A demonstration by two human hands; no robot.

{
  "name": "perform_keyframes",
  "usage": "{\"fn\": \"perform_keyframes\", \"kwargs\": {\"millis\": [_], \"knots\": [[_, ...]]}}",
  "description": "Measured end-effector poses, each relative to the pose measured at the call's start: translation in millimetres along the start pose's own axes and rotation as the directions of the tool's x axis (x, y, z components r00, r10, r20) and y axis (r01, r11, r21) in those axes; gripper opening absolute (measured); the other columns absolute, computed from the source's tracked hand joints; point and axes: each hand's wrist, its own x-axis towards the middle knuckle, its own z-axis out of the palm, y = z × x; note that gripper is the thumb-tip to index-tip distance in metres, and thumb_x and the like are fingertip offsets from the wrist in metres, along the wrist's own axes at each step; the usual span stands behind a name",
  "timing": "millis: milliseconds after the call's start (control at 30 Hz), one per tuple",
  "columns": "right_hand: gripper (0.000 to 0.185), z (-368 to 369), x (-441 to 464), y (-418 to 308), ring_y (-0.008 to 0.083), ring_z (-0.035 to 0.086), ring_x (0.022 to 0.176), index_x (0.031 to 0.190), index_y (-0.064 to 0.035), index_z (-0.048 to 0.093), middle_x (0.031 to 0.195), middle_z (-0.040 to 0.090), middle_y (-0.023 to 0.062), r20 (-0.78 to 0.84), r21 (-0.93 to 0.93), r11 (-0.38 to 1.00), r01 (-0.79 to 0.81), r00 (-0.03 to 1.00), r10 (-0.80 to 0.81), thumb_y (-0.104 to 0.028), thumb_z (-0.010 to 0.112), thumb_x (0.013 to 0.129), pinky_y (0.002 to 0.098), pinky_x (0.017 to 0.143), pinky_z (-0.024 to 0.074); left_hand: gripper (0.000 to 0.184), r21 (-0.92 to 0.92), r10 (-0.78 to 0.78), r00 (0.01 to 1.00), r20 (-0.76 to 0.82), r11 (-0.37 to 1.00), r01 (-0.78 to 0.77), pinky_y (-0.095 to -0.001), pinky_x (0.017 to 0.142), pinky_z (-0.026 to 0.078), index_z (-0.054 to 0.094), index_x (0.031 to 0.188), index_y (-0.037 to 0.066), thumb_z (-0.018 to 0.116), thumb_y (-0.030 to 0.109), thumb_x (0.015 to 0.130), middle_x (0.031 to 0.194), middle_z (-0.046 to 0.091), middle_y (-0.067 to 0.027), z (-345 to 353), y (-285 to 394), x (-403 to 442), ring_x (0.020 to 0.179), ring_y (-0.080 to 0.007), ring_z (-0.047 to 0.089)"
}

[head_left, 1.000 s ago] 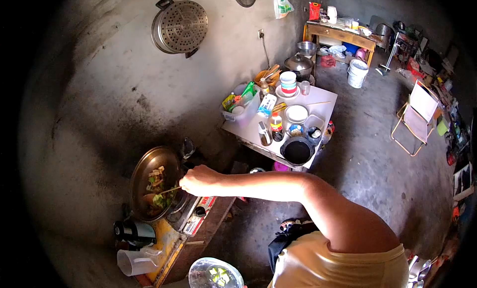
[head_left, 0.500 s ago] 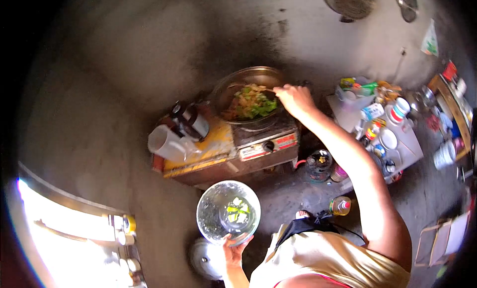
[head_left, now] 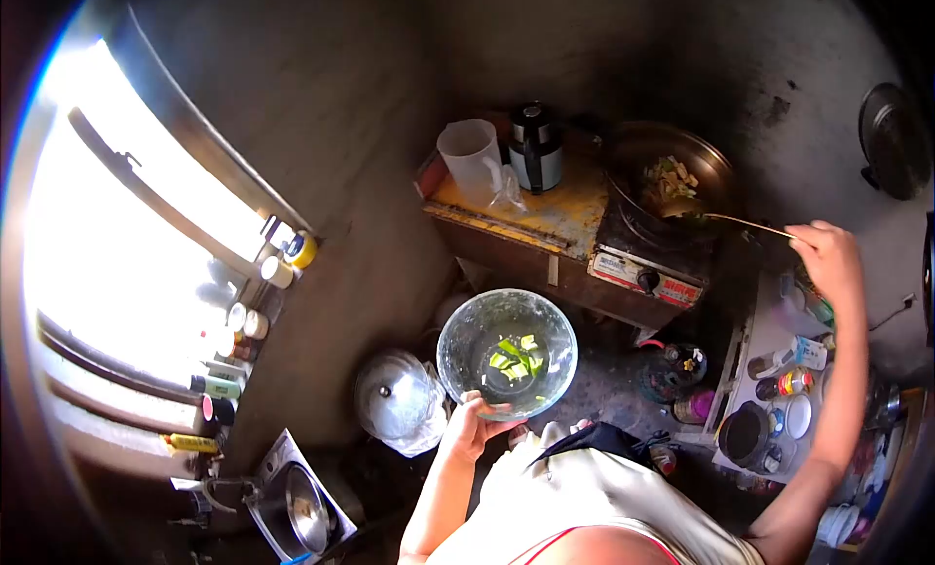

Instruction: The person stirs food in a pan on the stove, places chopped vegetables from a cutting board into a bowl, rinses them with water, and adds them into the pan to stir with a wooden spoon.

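Note:
My left hand (head_left: pixel 477 427) grips the near rim of a clear glass bowl (head_left: pixel 458 356), its fingers closed round the edge. Inside the bowl lie several pieces of cut green vegetable (head_left: pixel 516 358). Off to the right, my right hand (head_left: pixel 828 258) is closed on the end of a long thin-handled spatula (head_left: pixel 750 221). The spatula's head rests in a large wok (head_left: pixel 716 166) on the gas stove (head_left: pixel 643 275). Chopped food (head_left: pixel 670 178) lies in the wok, next to the spatula's head.
A plastic pitcher (head_left: pixel 469 161) and a kettle (head_left: pixel 539 161) stand left of the stove. Below are a lidded pot (head_left: pixel 392 395) and a sink (head_left: pixel 307 507). Jars line the windowsill at left. A side table (head_left: pixel 732 370) at right holds bottles, bowls and a dark pan (head_left: pixel 744 433).
The view has swung left, bringing the window and sink in. The bowl, cut off at the bottom edge at first, now shows whole in my left hand. My right hand still holds the spatula.

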Motion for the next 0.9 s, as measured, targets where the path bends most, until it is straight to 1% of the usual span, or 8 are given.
{"fn": "perform_keyframes", "kwargs": {"millis": [167, 333, 400, 467, 667, 767, 833, 900], "knots": [[0.014, -30.3, -9.8, -0.4, 0.0324, 0.059, 0.07, 0.086, -0.0046, 0.068, 0.074, 0.059, 0.0137, 0.059, -0.095, 0.994, -0.046, 0.997, 0.051, -0.011, 0.062, 0.075, 0.04, 0.063, 0.0457, 0.028, 0.036, 0.011, 0.999, -0.042, 0.999, -0.01, -0.048, 0.077, 0.056, 0.034, 0.103, 0.003, 0.041, 0.003, 0.076, 0.097, 0.057, -0.031, 2.8, 0.1, -1.4, 0.084, -0.0512, 0.06], [0.01, 52.4, 8.2, 19.7, 0.0349, 0.059, 0.076, 0.085, -0.008, 0.063, 0.079, 0.059, 0.0124, 0.09, -0.256, 0.965, 0.055, 0.995, -0.033, -0.015, 0.057, 0.081, 0.0455, 0.065, 0.0462, 0.031, 0.036, 0.001, 1.0, -0.001, 0.999, -0.001, -0.0483, 0.079, 0.055, 0.03, 0.108, 0.003, 0.041, 0.004, 0.079, 0.098, 0.056, -0.0321, 5.2, -0.2, -6.0, 0.086, -0.0516, 0.059], [0.014, 75.1, 14.3, 19.0, 0.0372, 0.059, 0.078, 0.09, -0.0061, 0.062, 0.084, 0.061, 0.0143, 0.022, -0.215, 0.976, -0.018, 0.999, 0.024, -0.016, 0.055, 0.084, 0.0469, 0.067, 0.0463, 0.032, 0.035, -0.003, 1.0, 0.002, 0.999, 0.002, -0.0487, 0.08, 0.055, 0.029, 0.109, 0.003, 0.042, 0.004, 0.08, 0.098, 0.056, -0.0323, 10.6, 3.8, -13.5, 0.086, -0.0516, 0.059], [0.015, 87.9, 18.3, 19.5, 0.0378, 0.059, 0.08, 0.092, -0.0055, 0.062, 0.086, 0.062, 0.0153, -0.019, -0.182, 0.981, -0.062, 0.998, 0.059, -0.017, 0.054, 0.085, 0.0469, 0.068, 0.0466, 0.032, 0.069, -0.011, 0.999, -0.036, 0.998, 0.013, -0.0459, 0.075, 0.057, 0.04, 0.106, -0.004, 0.041, 0.001, 0.075, 0.098, 0.056, -0.025, 21.0, 8.9, -21.7, 0.084, -0.04, 0.063], [0.023, 130.6, 18.9, 62.5, 0.0395, 0.058, 0.088, 0.102, -0.0062, 0.062, 0.094, 0.063, 0.0194, -0.118, -0.038, 0.919, -0.393, 0.915, 0.386, -0.021, 0.048, 0.09, 0.0454, 0.074, 0.0474, 0.028, 0.032, 0.022, 0.997, -0.072, 0.999, -0.02, -0.046, 0.074, 0.057, 0.038, 0.101, 0.001, 0.042, -0.001, 0.072, 0.096, 0.055, -0.0243, 19.0, -1.9, -18.7, 0.084, -0.0412, 0.063], [0.023, 165.3, 20.9, 79.3, 0.0381, 0.059, 0.088, 0.1, -0.005, 0.063, 0.093, 0.063, 0.0192, -0.04, 0.098, 0.894, -0.438, 0.896, 0.443, -0.021, 0.051, 0.088, 0.0433, 0.073, 0.0477, 0.03, 0.031, 0.034, 0.996, -0.082, 0.999, -0.032, -0.0469, 0.075, 0.057, 0.036, 0.099, 0.002, 0.043, -0.002, 0.07, 0.096, 0.054, -0.0239, 24.7, 0.6, -19.1, 0.084, -0.0424, 0.062], [0.023, 185.0, 16.4, 86.5, 0.0347, 0.061, 0.09, 0.099, -0.0055, 0.065, 0.094, 0.063, 0.0185, 0.05, 0.336, 0.853, -0.398, 0.912, 0.406, -0.022, 0.055, 0.086, 0.0381, 0.074, 0.0482, 0.029, 0.029, 0.01, 0.997, -0.082, 1.0, -0.008, -0.0467, 0.075, 0.057, 0.036, 0.096, 0.003, 0.043, -0.004, 0.068, 0.096, 0.054, -0.024, 26.3, 1.2, -22.7, 0.084, -0.0425, 0.062], [0.024, 158.6, 10.1, 52.5, 0.0304, 0.063, 0.086, 0.101, -0.0019, 0.064, 0.089, 0.065, 0.0179, 0.013, 0.307, 0.9, -0.309, 0.947, 0.321, -0.019, 0.056, 0.085, 0.035, 0.073, 0.0481, 0.031, 0.035, -0.008, 0.997, -0.076, 0.999, 0.011, -0.0467, 0.075, 0.057, 0.035, 0.095, 0.003, 0.041, -0.004, 0.066, 0.098, 0.053, -0.024, 27.1, 2.1, -23.4, 0.086, -0.0428, 0.062]]}}
